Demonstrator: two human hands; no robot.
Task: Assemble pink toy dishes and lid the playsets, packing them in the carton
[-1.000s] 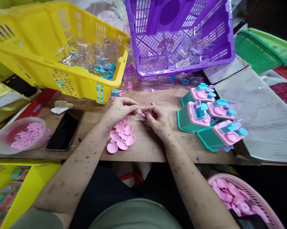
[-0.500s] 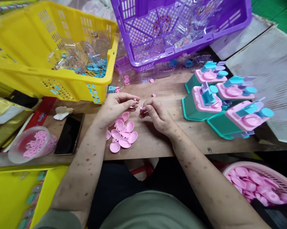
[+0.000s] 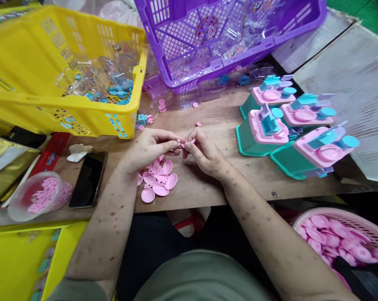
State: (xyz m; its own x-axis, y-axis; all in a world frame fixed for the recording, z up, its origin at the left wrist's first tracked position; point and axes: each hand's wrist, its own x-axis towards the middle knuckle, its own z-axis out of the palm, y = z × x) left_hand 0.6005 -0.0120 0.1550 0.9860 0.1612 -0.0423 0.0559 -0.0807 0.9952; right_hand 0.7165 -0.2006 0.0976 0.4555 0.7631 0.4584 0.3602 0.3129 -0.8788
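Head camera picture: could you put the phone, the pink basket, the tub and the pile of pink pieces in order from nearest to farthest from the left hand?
From the left hand:
1. Pile of pink pieces: just below it in view.
2. Phone: to its left.
3. Tub: left, past the phone.
4. Pink basket: far lower right.

1 dark phone (image 3: 88, 180) lies near 1 white scrap (image 3: 78, 153).

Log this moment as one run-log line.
left hand: pinching small pink plastic | right hand: pinching small pink plastic | one piece or two: unclear | beside left hand: pink dish-shaped pieces
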